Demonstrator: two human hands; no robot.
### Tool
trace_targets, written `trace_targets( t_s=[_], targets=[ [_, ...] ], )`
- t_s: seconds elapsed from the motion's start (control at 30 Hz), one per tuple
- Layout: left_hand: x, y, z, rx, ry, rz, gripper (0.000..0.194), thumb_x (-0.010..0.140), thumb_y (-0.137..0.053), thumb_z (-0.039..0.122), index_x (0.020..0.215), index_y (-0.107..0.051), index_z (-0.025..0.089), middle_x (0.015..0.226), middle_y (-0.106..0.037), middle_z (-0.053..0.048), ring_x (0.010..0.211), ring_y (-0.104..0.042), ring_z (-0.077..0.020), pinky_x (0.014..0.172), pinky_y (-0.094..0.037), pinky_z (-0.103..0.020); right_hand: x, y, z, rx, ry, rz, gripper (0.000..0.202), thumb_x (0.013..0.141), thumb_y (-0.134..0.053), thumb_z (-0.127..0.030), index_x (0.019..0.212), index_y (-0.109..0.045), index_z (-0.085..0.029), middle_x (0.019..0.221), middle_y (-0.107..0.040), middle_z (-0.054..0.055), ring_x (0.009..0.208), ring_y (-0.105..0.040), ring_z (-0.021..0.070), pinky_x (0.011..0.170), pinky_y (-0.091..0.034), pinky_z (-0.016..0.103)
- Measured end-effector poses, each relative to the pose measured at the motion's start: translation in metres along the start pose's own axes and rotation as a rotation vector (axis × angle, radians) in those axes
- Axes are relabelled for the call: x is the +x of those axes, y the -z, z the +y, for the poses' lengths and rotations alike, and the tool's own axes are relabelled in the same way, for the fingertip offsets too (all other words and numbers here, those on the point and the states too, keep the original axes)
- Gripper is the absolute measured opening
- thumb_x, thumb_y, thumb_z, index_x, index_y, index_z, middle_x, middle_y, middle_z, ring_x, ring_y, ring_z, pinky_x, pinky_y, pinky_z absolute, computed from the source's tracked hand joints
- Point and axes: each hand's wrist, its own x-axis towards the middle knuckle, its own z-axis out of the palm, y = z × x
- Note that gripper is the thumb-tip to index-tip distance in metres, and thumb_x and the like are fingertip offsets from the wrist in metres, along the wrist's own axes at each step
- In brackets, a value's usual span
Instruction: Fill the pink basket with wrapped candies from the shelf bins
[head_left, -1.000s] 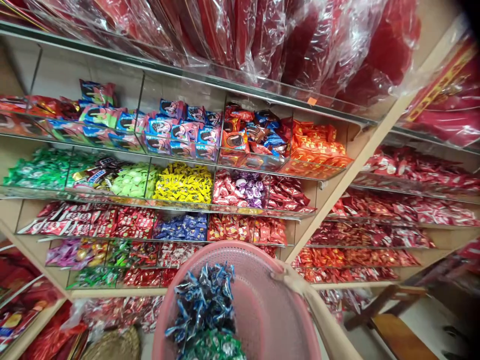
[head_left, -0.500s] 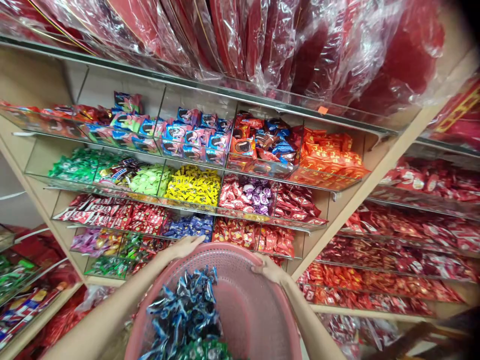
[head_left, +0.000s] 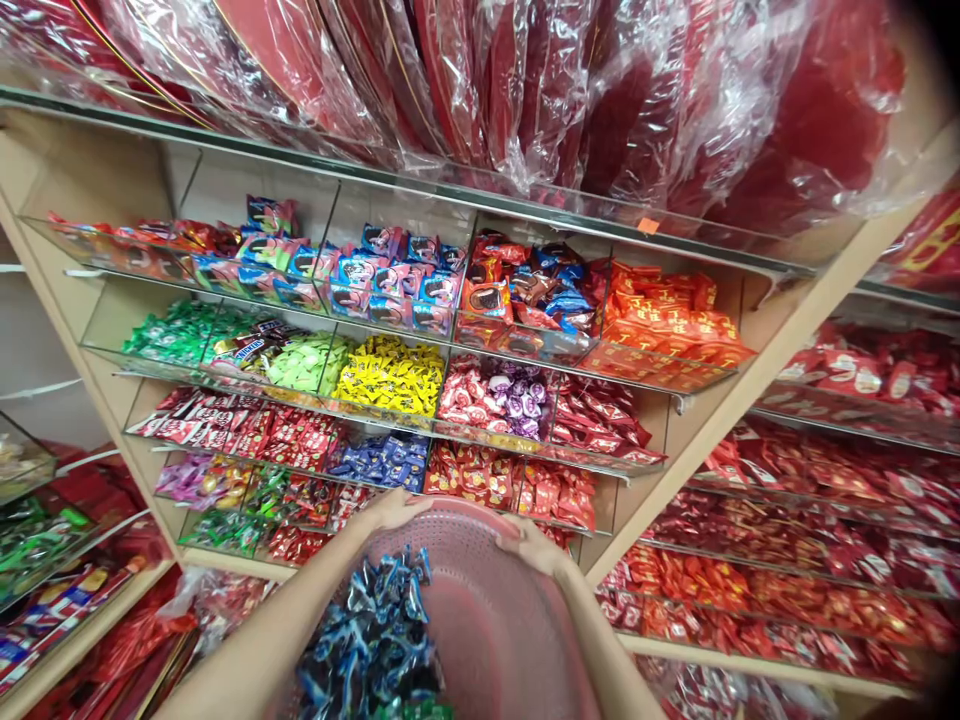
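Note:
A round pink plastic basket point(head_left: 510, 620) with a perforated wall is tilted in front of me. My left hand point(head_left: 397, 508) grips its far rim at the upper left, and my right hand point(head_left: 529, 545) grips the rim at the upper right with fingers over the edge. Inside, on the left, lies a heap of dark blue wrapped candies point(head_left: 375, 640). A few green wrapped candies point(head_left: 412, 710) show at the bottom edge of the picture. The right half of the basket's inside is bare pink plastic.
Ahead stands a shelf unit with clear-fronted compartments, holding yellow candies point(head_left: 390, 378), blue candies point(head_left: 382, 460), orange packets point(head_left: 667, 310) and blue-pink packets point(head_left: 394, 275). Plastic-wrapped red items point(head_left: 480, 90) fill the top shelf. Red packets point(head_left: 825, 470) line the shelves to the right.
The basket and both hands sit slightly lower in view. The shelves have shifted a little right and down. Both hands keep their grip, and fewer of the green candies show.

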Motion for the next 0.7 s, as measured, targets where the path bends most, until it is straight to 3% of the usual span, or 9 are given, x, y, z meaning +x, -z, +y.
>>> trace_targets(
  t_s=[0.2,0.33,0.5,0.7],
  targets=[
    [0.004,0.004,0.000,0.104,-0.127,0.008,0.056,0.073,-0.042,0.066,0.099,-0.062,0.020,0.091,-0.069,-0.005,0.085,-0.063,-0.0212,0.070,-0.042,-0.025,-0.001,0.005,0.005,0.073,-0.017,0.001,0.053,0.065,-0.067,-0.050,0.105,-0.061,-0.016,0.095,-0.067,0.004,0.085,-0.062,0.0208,0.082,-0.047,0.036],
    [0.004,0.005,0.007,0.125,-0.196,0.021,0.063,0.077,-0.042,0.062,0.130,-0.043,0.026,0.117,-0.062,-0.006,0.104,-0.059,-0.0233,0.082,-0.042,-0.028,-0.003,0.012,0.011,0.111,-0.058,0.012,0.054,0.068,-0.066,-0.050,0.109,-0.059,-0.016,0.099,-0.067,0.005,0.087,-0.063,0.0211,0.081,-0.048,0.036],
    [0.004,0.002,0.014,0.192,-0.182,0.005,0.053,0.080,-0.036,0.062,0.110,-0.056,0.023,0.100,-0.067,-0.008,0.095,-0.062,-0.0251,0.077,-0.044,-0.029,-0.001,0.019,0.019,0.039,-0.062,0.044,0.052,0.066,-0.066,-0.051,0.104,-0.062,-0.016,0.098,-0.067,0.007,0.087,-0.062,0.0224,0.081,-0.047,0.037],
    [0.011,-0.004,0.010,0.257,-0.193,0.049,0.051,0.081,-0.031,0.064,0.107,-0.051,0.024,0.092,-0.065,-0.006,0.088,-0.063,-0.0249,0.071,-0.044,-0.029,0.005,0.022,0.029,-0.020,-0.024,0.059,0.050,0.068,-0.063,-0.053,0.101,-0.063,-0.016,0.095,-0.067,0.007,0.086,-0.061,0.0226,0.080,-0.047,0.037]
  ],
)
